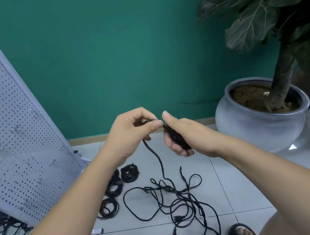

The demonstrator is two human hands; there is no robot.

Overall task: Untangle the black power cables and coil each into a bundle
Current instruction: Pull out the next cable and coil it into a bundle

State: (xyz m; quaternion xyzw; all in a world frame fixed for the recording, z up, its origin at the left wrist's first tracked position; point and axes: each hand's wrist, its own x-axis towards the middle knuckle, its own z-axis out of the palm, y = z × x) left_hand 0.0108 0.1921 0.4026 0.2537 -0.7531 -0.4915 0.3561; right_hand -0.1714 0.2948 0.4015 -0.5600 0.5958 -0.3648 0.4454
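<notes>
A pegboard [9, 119] leans at the left edge, and coiled bundles [120, 185] lie lower left of centre. At mid-frame the left hand [130, 135] has its grip pinched on a black cable [157, 157], and the right hand [189, 134] has its grip curled round a small coil [177, 137]. Below them a tangle [174, 201] sprawls on the floor [240, 185]; a plant pot [251, 123] stands at right

A teal wall [120, 52] fills the far side and meets a pale grey tiled floor [250, 179] at a wooden skirting strip [89, 140]. A white perforated pegboard panel [12, 138] stands on the left. On the right, a round grey pot [260, 127] of soil holds a large-leaved plant [251, 12], and a bright glint [292, 147] lies on the tile beside it.
</notes>
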